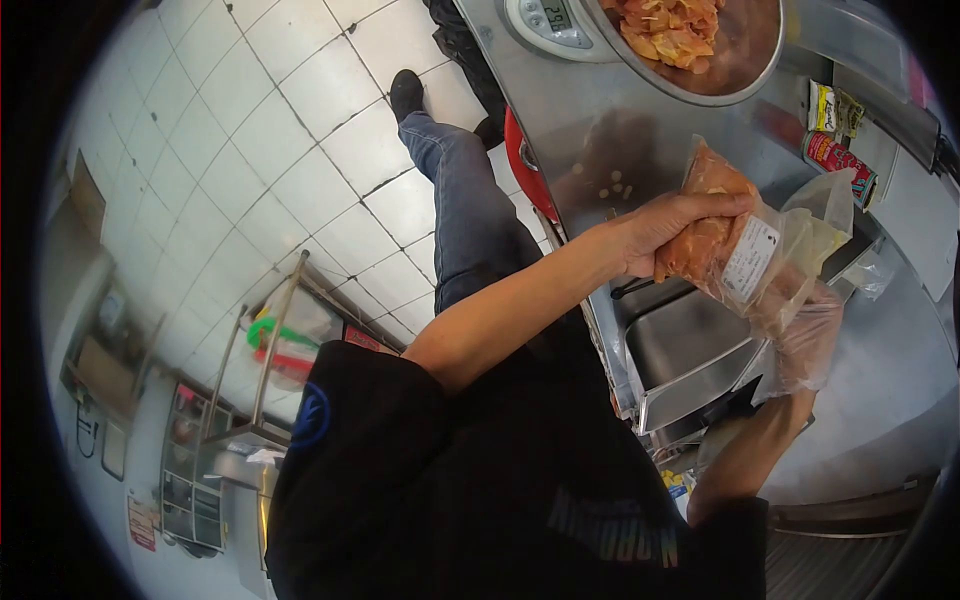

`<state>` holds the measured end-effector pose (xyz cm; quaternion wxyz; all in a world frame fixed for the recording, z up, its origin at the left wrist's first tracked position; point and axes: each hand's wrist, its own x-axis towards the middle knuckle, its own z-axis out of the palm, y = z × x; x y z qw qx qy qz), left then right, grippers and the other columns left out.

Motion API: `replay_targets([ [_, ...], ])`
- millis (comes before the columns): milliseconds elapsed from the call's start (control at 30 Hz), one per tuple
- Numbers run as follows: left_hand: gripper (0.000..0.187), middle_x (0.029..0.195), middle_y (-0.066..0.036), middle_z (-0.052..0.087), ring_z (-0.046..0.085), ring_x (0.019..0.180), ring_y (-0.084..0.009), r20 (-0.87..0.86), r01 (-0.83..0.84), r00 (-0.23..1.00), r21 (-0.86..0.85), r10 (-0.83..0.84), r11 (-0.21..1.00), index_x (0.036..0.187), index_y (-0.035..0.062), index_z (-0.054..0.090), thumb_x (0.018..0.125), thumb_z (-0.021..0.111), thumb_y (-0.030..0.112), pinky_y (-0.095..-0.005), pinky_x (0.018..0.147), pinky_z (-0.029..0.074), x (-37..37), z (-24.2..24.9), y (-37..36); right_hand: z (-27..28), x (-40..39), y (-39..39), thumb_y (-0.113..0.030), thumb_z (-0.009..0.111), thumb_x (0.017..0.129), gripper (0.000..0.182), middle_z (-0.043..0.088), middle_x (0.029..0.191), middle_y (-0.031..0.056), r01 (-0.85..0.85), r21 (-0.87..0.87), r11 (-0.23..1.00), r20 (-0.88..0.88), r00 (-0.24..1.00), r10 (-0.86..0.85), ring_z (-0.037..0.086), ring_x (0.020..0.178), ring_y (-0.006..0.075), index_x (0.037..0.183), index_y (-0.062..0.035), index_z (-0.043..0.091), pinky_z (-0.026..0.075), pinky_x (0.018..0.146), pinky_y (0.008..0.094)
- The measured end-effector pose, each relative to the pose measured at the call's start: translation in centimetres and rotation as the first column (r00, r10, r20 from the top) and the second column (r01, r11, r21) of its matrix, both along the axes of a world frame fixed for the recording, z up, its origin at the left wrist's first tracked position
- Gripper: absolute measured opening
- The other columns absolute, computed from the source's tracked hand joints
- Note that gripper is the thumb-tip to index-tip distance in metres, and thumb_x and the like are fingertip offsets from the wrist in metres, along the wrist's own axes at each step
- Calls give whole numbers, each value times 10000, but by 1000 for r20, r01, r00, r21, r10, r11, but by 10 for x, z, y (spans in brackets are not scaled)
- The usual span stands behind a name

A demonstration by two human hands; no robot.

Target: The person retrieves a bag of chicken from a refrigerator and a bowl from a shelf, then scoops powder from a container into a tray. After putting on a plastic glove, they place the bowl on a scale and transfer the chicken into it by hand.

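My bare left hand [665,232] is closed around a clear plastic bag of raw meat [715,185]. The meat looks pinkish orange, and a white printed label [750,260] is stuck on the bag's side. Loose plastic at the bag's end [825,215] spreads to the right. My right hand [800,340], in a clear plastic glove, is against the bag's lower side; its fingers are hidden by the bag and glove. A metal bowl [765,75] holding cut orange-coloured raw meat [670,35] stands on the steel counter [600,150] at the top.
A digital scale [555,25] stands left of the bowl. Small packets [830,108] and a red can-like item [840,165] lie at the right. Below the bag is a steel basin [685,345]. Something red and rounded [525,165] sits by the counter's edge, above the tiled floor [290,130].
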<state>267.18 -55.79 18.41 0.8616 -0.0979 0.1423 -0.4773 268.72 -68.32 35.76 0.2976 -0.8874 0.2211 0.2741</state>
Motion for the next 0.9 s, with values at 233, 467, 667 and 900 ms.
replay_targets([
  [233, 613, 1108, -113, 613, 660, 986, -209, 117, -55, 992, 69, 47, 996, 1250, 33, 491, 834, 710, 427, -399, 854, 572, 4, 11, 2, -26, -10, -10, -112, 820, 688, 272, 678, 832, 16, -203, 19, 979, 119, 973, 199, 580, 734, 67, 894, 13, 692, 477, 654, 256],
  [467, 595, 1106, -107, 617, 666, 961, -196, 113, -33, 993, 79, 24, 996, 1240, 28, 490, 837, 715, 403, -372, 823, 576, 4, 10, 1, -23, -16, -6, -115, 827, 695, 239, 668, 793, 31, -131, 77, 988, 147, 982, 119, 579, 724, 79, 835, 9, 678, 474, 661, 258],
  [667, 560, 1144, -119, 614, 658, 985, -207, 153, 17, 988, 122, -36, 992, 1259, 36, 487, 866, 688, 381, -394, 815, 575, 2, 11, 6, -21, -19, 5, -70, 801, 711, 195, 674, 782, 36, -106, 31, 994, 98, 990, 102, 584, 704, 85, 837, 25, 686, 469, 634, 248],
  [900, 591, 1201, -143, 604, 633, 1062, -253, -29, 54, 998, 47, -53, 997, 1298, 33, 491, 888, 642, 431, -440, 937, 520, -4, 7, 9, 7, -21, -1, -42, 780, 744, 147, 675, 796, 47, -96, 163, 982, 173, 983, 67, 600, 661, 88, 838, 32, 695, 480, 577, 226],
])
